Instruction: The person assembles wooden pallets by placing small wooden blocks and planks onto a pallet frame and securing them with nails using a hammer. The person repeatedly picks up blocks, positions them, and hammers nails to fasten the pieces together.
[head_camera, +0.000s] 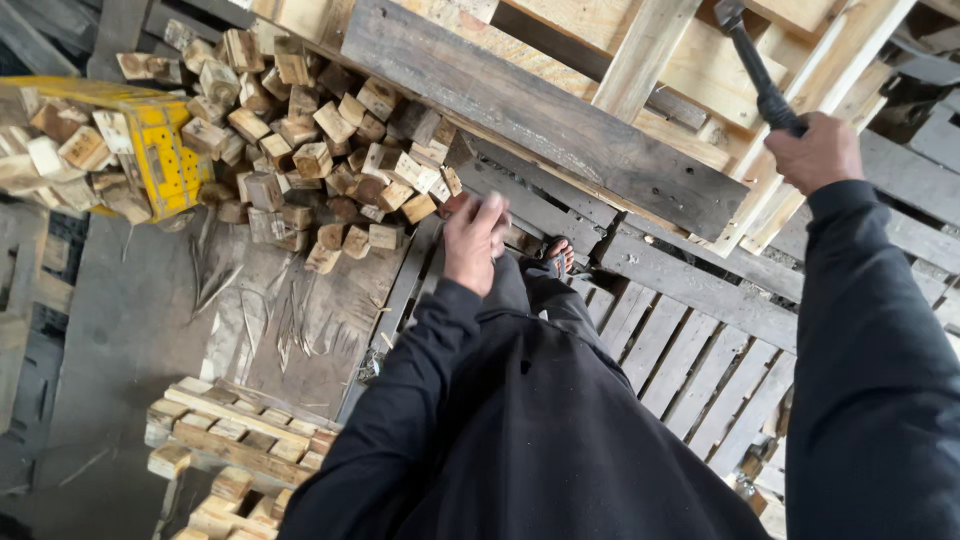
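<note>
While a yellow crate (165, 150) brimming with short wooden blocks sits at the far left, a loose heap of the same offcut blocks (320, 140) spills across the floor beside it, near a worn board strewn with splinters. Below that, low stacks of block-and-slat assemblies (235, 440) stand ready on the floor. At centre, a person in a dark long-sleeved top stands on a wooden pallet (690, 340), one sandalled foot (560, 255) showing between the slats. The left hand (475, 240) hangs over the pallet's edge with the fingers curled in, pinching something too small to make out; whether it holds a nail or nothing at all cannot be told. A weathered grey plank (545, 115) lies aslant across paler pallets leaning behind. At the right, the right hand (815, 150) is clenched round the black grip of a hammer (755, 65), raised high with the head (728, 14) near the top edge of the view, well above the boards, a hold that looks suited to a downward blow. More pallets lie stacked at the far right.
</note>
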